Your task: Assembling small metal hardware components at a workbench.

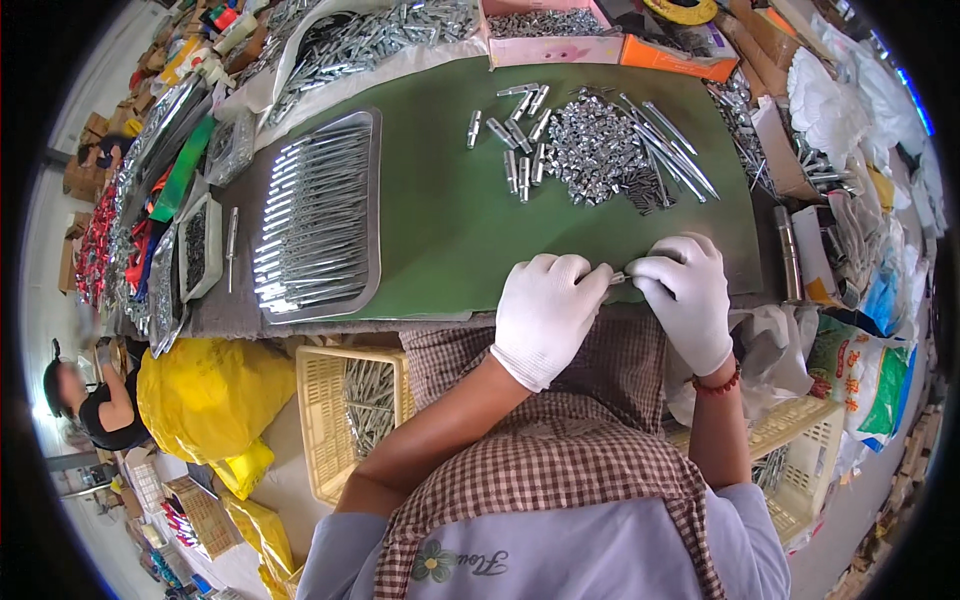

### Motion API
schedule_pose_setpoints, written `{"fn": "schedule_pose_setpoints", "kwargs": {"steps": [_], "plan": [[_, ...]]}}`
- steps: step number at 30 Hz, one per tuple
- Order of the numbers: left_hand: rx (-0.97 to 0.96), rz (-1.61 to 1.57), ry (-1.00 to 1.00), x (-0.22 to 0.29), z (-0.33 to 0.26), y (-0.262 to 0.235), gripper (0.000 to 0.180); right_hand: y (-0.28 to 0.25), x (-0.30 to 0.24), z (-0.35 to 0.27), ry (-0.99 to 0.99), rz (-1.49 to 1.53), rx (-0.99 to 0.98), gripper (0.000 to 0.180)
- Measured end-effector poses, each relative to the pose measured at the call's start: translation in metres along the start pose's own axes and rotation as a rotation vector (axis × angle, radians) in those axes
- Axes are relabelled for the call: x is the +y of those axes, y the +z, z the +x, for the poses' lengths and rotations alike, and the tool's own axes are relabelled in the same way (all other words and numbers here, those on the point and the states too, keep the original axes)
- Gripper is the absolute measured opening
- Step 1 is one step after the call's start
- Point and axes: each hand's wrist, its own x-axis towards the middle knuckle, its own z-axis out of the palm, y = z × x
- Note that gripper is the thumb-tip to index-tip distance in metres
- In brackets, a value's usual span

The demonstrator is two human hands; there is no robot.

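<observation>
Both my hands wear white gloves and meet at the front edge of the green work mat [440,200]. A small silvery metal part [618,278] shows between them. My left hand [555,305] pinches one end of it; my right hand [688,295] has its fingers closed at the other end, and most of the part is hidden. Beyond my hands lies a heap of small shiny metal nuts [598,145], with short dark screws [650,190] beside it. Several metal sleeves [515,140] lie left of the heap, and several long pointed rods [670,150] lie to its right.
On the left, a metal tray [374,220] holds rows of slim metal rods. Boxes of small parts [555,50] line the back. A metal cylinder [788,255] stands at the right edge. Below the table are a cream plastic crate [318,430] and a yellow bag [210,390]. Another person [105,410] is at far left.
</observation>
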Motion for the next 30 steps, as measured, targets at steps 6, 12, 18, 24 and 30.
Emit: {"fn": "schedule_pose_setpoints", "kwargs": {"steps": [6,12,18,24,30], "plan": [[0.008,-0.003,0.002,-0.001,-0.001,0.0,0.026,-0.011,0.033,0.023,0.279,0.099,0.074,0.008],[0.031,-0.02,0.005,-0.002,0.0,0.002,0.026,-0.002,0.057,0.035,0.257,0.009,-0.036,0.007],[0.062,-0.048,0.001,-0.002,0.0,0.002,0.026,-0.012,0.025,0.028,0.178,-0.03,-0.063,0.006],[0.065,-0.036,0.013,-0.003,0.0,0.002,0.026,-0.014,-0.02,0.022,0.033,0.117,-0.167,0.017],[0.043,-0.016,0.001,-0.002,0.001,0.002,0.025,-0.005,-0.021,0.024,0.074,0.15,-0.185,0.018]]}}
